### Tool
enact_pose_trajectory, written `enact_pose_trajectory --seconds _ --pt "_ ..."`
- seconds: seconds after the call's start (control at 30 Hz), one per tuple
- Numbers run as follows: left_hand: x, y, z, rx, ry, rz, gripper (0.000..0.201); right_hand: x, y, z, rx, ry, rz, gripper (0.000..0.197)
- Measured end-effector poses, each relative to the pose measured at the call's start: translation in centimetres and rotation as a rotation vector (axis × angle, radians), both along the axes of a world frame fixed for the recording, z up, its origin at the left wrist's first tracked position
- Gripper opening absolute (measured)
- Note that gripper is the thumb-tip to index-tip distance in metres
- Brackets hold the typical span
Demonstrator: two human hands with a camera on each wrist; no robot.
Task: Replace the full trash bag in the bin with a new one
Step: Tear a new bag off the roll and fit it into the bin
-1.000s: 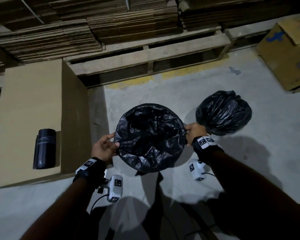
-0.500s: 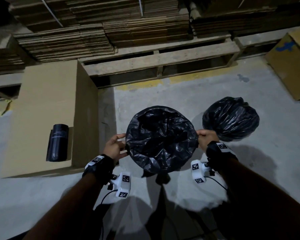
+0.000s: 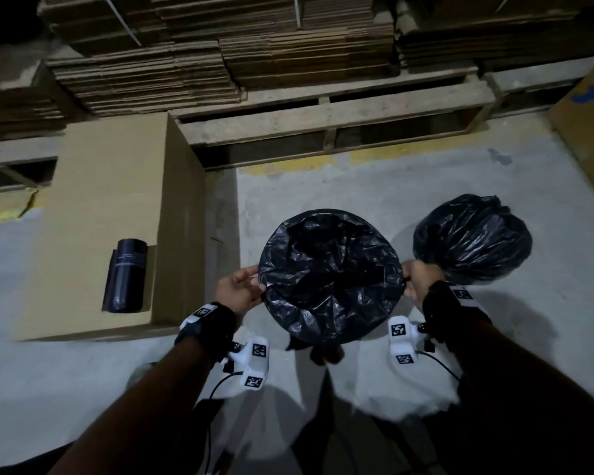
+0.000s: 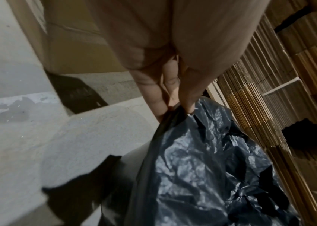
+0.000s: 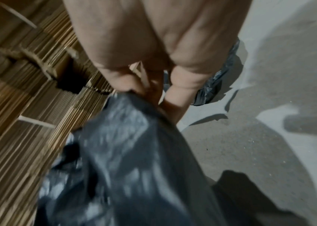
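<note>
A new black trash bag (image 3: pixel 330 272) is spread over the round bin, its mouth folded over the rim, so the bin itself is hidden in the head view. My left hand (image 3: pixel 240 291) pinches the bag's edge (image 4: pixel 175 113) on the left side. My right hand (image 3: pixel 417 281) pinches the bag's edge (image 5: pixel 134 97) on the right side. The full, closed black bag (image 3: pixel 472 236) sits on the floor just right of the bin, behind my right hand; a strip of it (image 5: pixel 217 76) shows in the right wrist view.
A roll of black bags (image 3: pixel 126 275) lies on a flat cardboard box (image 3: pixel 110 200) to the left. Wooden pallets (image 3: pixel 340 121) with stacked cardboard stand behind. Another cardboard box (image 3: pixel 587 132) sits at the far right. Grey concrete floor (image 3: pixel 357 186) surrounds the bin.
Both hands stay on the bag's edge at the bin's sides. The left thumb and fingers have closed onto the plastic. The head view has shifted, so everything sits further right.
</note>
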State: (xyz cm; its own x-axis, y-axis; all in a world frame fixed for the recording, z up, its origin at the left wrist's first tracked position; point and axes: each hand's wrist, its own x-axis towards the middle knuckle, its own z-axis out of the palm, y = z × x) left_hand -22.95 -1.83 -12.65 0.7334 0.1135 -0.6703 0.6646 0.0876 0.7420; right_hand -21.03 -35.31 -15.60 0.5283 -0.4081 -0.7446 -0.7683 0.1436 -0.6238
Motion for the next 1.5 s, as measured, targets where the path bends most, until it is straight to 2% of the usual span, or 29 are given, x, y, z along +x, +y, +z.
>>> enact_pose_trajectory --seconds 0.07,0.17,0.27,0.33,0.37,0.47,0.57,0.63,0.7,0.77,0.87,0.9,0.93,1.0,1.03,1.07,1.13,1.2,1.23,1.3,1.37,1.43,1.5 --pt "-0.2 0.2 -0.2 -0.016 0.007 0.028 0.036 -0.3 0.2 0.6 0.176 -0.043 -0.081 0.022" --pt "-0.3 0.7 -0.5 -0.021 0.019 0.066 0.032 -0.5 0.2 1.2 0.285 -0.080 0.069 0.002" --pt "-0.3 1.1 -0.5 -0.021 0.023 0.087 0.034 -0.7 -0.1 0.6 0.270 -0.052 0.194 0.008" --pt "-0.3 1.3 -0.3 -0.051 0.018 0.104 0.035 -0.9 -0.1 0.3 0.261 -0.026 0.283 0.004" --pt "-0.4 1.3 -0.1 -0.063 0.016 0.100 0.032 -0.9 0.1 0.2 0.249 -0.022 0.307 0.011" --pt "-0.5 1.4 0.0 -0.094 0.021 0.096 0.030 -0.8 0.9 0.3 0.248 -0.077 0.282 0.026" --pt "-0.7 1.6 -0.5 -0.139 0.043 0.118 0.036 -0.4 1.1 0.4 0.282 -0.143 0.240 0.018" --pt "-1.1 1.4 -0.8 -0.172 0.060 0.100 0.039 -0.2 1.2 0.4 0.219 -0.202 0.217 0.015" --pt "-1.6 1.0 -1.2 -0.204 0.085 0.064 0.044 -0.2 1.3 0.2 0.059 -0.257 0.223 0.016" --pt "-1.9 0.7 -1.3 -0.196 0.117 0.017 0.049 -0.3 1.4 0.5 -0.127 -0.272 0.304 0.025" --pt "-1.6 1.1 -0.8 -0.016 0.084 -0.202 0.051 0.1 1.2 1.5 -0.350 -0.276 0.445 0.026" --pt "-1.3 1.5 -0.7 0.094 0.024 -0.311 0.061 0.3 1.1 2.1 -0.449 -0.278 0.474 0.026" --pt "-0.8 1.9 -0.5 0.278 -0.064 -0.449 0.072 0.6 1.4 2.9 -0.576 -0.300 0.488 0.027" --pt "0.2 2.3 0.1 0.847 -0.301 -0.734 0.074 1.1 2.9 4.6 -0.838 -0.418 0.556 0.023" --pt "0.4 1.9 0.7 1.059 -0.467 -0.831 0.069 1.0 4.2 5.5 -0.916 -0.479 0.673 0.020" --pt "0.8 1.2 1.3 1.160 -0.620 -0.929 0.065 0.8 5.9 6.2 -0.950 -0.517 0.870 0.020" --pt "1.3 -0.6 1.9 1.221 -0.816 -1.220 0.060 -0.9 9.3 6.8 -0.881 -0.480 1.343 0.030" --pt "1.6 -1.8 1.1 1.267 -0.790 -1.539 0.056 -2.6 11.4 6.4 -0.863 -0.312 1.675 0.051" --pt "1.7 -1.9 0.7 1.301 -0.733 -1.634 0.056 -3.3 11.7 6.1 -0.903 -0.219 1.793 0.059" --pt "1.6 -1.6 0.1 1.361 -0.627 -1.699 0.054 -4.1 10.8 5.4 -1.022 -0.135 1.988 0.056" --pt "1.3 -1.2 0.1 1.406 -0.561 -1.703 0.056 -3.9 9.0 5.0 -1.140 -0.177 2.123 0.044" --pt "0.8 -1.6 0.2 1.432 -0.537 -1.670 0.062 -3.2 7.2 4.9 -1.212 -0.189 2.180 0.040" --pt "-0.1 -2.4 0.5 1.409 -0.526 -1.658 0.066 -2.1 5.9 4.8 -1.246 -0.129 2.184 0.041"
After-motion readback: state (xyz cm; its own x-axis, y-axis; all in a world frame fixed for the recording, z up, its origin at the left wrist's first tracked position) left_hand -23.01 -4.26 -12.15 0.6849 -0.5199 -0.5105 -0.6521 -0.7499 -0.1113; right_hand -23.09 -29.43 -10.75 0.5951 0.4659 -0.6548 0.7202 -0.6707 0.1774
